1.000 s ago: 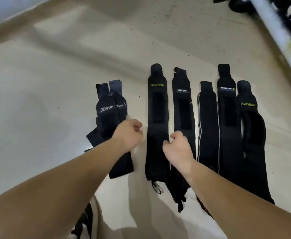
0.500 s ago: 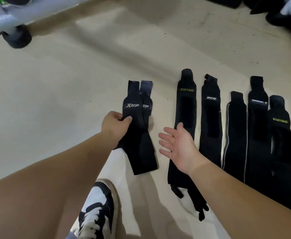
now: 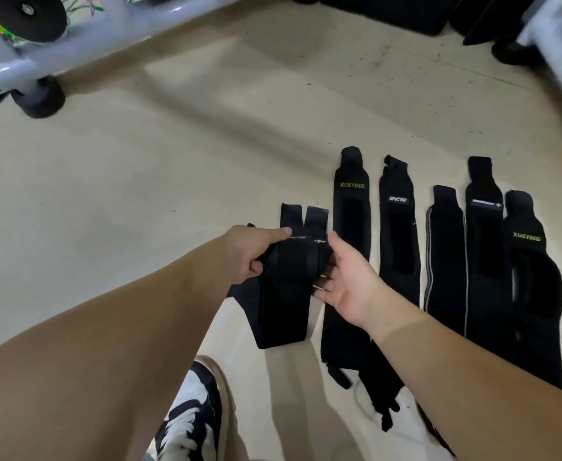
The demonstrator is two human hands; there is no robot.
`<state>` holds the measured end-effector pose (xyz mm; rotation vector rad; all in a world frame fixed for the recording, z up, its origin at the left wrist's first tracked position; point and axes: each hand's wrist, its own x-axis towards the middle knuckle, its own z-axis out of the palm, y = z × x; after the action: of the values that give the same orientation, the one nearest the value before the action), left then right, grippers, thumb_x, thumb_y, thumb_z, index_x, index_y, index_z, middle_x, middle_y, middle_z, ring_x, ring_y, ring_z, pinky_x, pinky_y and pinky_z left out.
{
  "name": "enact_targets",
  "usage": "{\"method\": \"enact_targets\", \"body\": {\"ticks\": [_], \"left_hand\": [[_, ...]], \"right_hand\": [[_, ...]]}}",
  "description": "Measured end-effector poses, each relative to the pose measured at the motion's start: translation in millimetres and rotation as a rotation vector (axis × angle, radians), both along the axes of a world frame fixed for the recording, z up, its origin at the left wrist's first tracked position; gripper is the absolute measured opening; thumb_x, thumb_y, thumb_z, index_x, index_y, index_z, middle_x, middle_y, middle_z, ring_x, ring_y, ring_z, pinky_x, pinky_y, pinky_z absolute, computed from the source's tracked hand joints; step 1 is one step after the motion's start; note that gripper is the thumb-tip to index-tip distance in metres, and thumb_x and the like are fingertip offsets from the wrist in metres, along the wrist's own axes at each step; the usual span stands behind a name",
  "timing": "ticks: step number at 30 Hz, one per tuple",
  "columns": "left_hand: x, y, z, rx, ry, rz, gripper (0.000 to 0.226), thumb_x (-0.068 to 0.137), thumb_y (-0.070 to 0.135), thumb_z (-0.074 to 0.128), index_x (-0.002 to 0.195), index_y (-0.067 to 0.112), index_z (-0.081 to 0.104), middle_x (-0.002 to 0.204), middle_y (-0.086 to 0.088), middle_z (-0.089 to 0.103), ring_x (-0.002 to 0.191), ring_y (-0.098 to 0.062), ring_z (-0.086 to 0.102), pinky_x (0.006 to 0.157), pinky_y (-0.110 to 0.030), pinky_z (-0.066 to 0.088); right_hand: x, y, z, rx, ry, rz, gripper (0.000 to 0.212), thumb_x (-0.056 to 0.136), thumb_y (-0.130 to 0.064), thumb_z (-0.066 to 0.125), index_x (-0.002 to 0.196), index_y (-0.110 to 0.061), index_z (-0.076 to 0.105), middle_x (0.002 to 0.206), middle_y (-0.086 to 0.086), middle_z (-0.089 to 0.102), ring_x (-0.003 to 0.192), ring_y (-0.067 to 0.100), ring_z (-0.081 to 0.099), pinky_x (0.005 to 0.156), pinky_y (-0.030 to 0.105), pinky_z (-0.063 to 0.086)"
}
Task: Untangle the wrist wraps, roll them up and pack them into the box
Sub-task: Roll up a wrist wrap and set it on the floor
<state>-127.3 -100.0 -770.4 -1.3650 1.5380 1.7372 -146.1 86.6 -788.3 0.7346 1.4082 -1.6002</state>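
Observation:
A pair of black wrist wraps (image 3: pixel 286 294) is lifted off the beige floor. My left hand (image 3: pixel 253 251) grips its upper part from the left, thumb on top. My right hand (image 3: pixel 346 277) holds the same pair from the right, thumb on top and fingers under it. Several more black wraps lie flat side by side on the floor to the right: a XUEYING wrap (image 3: pixel 352 207), a wrap with a white logo (image 3: pixel 399 227), a grey-striped one (image 3: pixel 444 254), another labelled one (image 3: pixel 484 227) and a second XUEYING wrap (image 3: pixel 529 277). No box is in view.
A white metal frame (image 3: pixel 73 31) with a black foot (image 3: pixel 40 98) crosses the top left. Another white bar (image 3: pixel 559 44) and dark objects (image 3: pixel 389 11) sit at the top right. My black and white shoe (image 3: pixel 193 420) stands at the bottom, close to the wraps.
My left hand has lifted the pair of wraps off the floor. My right hand, open half a second ago, has moved left and taken hold of the pair. The view has tilted upward.

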Motion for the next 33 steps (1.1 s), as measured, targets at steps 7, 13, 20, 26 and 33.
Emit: {"method": "enact_targets", "body": {"ticks": [7,13,20,26,33], "left_hand": [[-3.2,19.1,83.4,-0.047,0.146,-0.318,0.017,0.086,0.015,0.084,0.086,0.01,0.067,0.077,-0.006,0.063,0.053,-0.013,0.046,0.042,-0.024,0.026],[15.7,32.7,169.4,-0.026,0.294,-0.405,0.025,0.089,0.017,0.078,0.111,0.006,0.076,0.091,-0.007,0.072,0.074,-0.018,0.062,0.06,-0.028,0.037],[43.8,73.9,277.9,-0.184,0.429,-0.394,0.016,0.094,0.025,0.077,0.094,0.011,0.068,0.06,0.003,0.056,0.041,-0.01,0.039,0.043,-0.025,0.021],[71.3,133.8,346.2,-0.033,0.687,-0.349,0.024,0.092,0.016,0.076,0.113,0.019,0.067,0.086,-0.001,0.073,0.056,-0.013,0.063,0.037,-0.021,0.036],[90.8,202.1,346.7,0.029,0.843,-0.535,0.053,0.086,0.014,0.084,0.131,0.032,0.06,0.116,-0.004,0.074,0.089,-0.021,0.076,0.055,-0.026,0.054]], "right_hand": [[-10.5,13.9,69.3,-0.006,0.128,-0.043,0.03,0.101,-0.027,0.072,0.128,-0.013,0.072,0.114,0.011,0.081,0.108,0.031,0.078,0.092,0.046,0.063],[-1.3,23.4,166.3,-0.085,0.207,-0.048,0.03,0.108,-0.022,0.056,0.131,-0.01,0.07,0.119,0.016,0.079,0.112,0.037,0.076,0.104,0.054,0.057],[33.6,56.9,284.4,-0.05,0.365,0.005,0.042,0.107,-0.046,0.057,0.127,-0.012,0.073,0.111,0.015,0.081,0.101,0.034,0.08,0.085,0.044,0.064],[69.8,112.9,360.2,-0.067,0.483,-0.098,0.059,0.099,-0.067,0.058,0.129,-0.019,0.074,0.118,0.012,0.08,0.107,0.034,0.079,0.102,0.05,0.059],[113.1,187.9,395.0,0.158,0.554,-0.225,0.04,0.112,-0.042,0.049,0.123,-0.014,0.075,0.11,0.006,0.083,0.106,0.027,0.079,0.103,0.048,0.058]]}}
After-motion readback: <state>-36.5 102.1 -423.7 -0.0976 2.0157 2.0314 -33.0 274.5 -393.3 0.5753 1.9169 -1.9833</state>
